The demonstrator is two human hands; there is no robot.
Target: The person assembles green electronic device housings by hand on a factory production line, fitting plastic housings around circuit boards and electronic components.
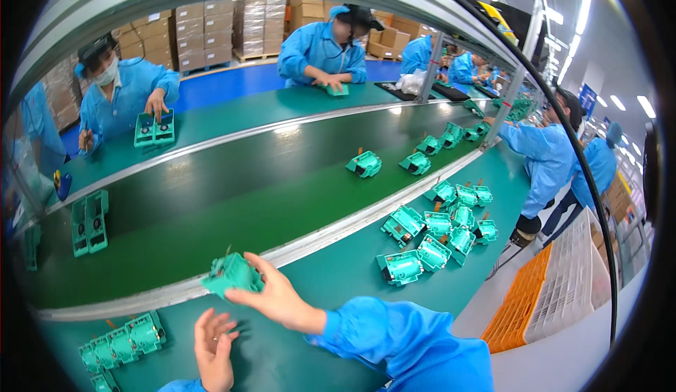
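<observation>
Above the far edge of the near worktop [331, 276], left of its middle, a green housing [236, 276] is held in the air, overlapping the metal rail [352, 224] in view. The right hand [283, 302] grasps it by its right end, thumb on the near side and fingers on the far side. Its long axis appears to run left to right, roughly along the rail, its left end pointing away from the palm; motion blur prevents a firm reading. A thin projection on its upper side points toward the belt [211, 195]. The left hand [215, 353] is released, palm turned inward and fingers loosely curled, just below the housing in view.

Near the worktop's left end, a row of housings [124, 344] sits side by side, the row slanting toward the rail. Right of the right hand, a cluster of housings [431, 224] lies at mixed angles; its nearest unit has its long axis roughly left to right. At the belt's left, a two-bay case [89, 223] points lengthwise across the belt.
</observation>
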